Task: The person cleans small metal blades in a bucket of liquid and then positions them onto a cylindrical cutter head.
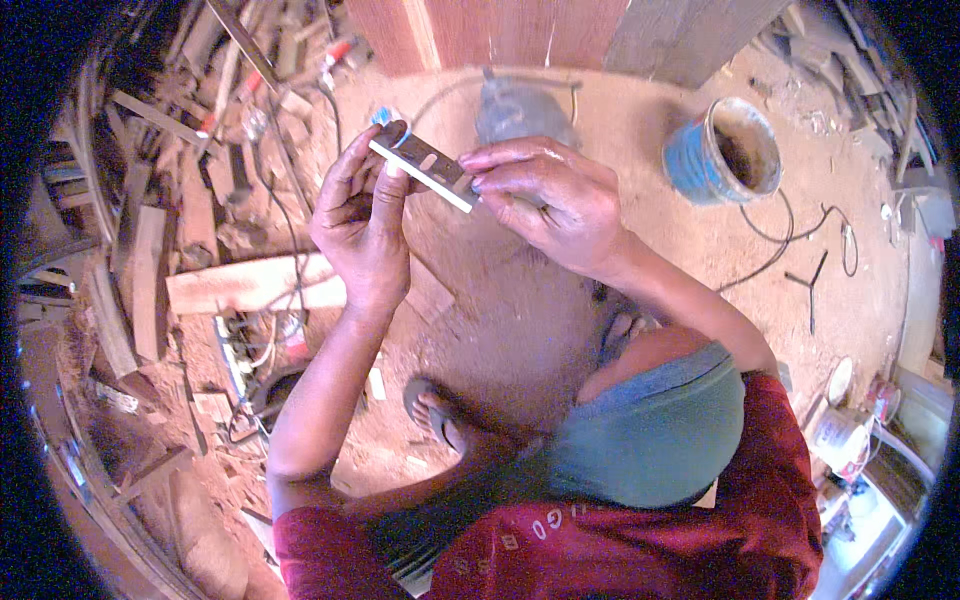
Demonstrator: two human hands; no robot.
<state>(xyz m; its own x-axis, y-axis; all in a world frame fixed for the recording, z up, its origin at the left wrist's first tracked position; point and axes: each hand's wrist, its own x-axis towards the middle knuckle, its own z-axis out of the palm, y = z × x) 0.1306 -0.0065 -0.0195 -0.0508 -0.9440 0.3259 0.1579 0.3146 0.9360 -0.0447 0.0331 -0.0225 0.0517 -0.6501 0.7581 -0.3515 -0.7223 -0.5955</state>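
A short, flat metal planer blade, dark on its face with slots through it and a bright white edge, is held up in front of me. My left hand pinches its left end, thumb below and fingers behind. At the other end, the fingertips of my right hand close on the blade. It slants down from left to right. Part of its right end is hidden under my right fingers.
Wood offcuts and cables litter the left side, with a pale board on the floor. A blue bucket stands at the right beside a cable. Large reddish wood panels stand at the far side. A clear plastic bag lies before them.
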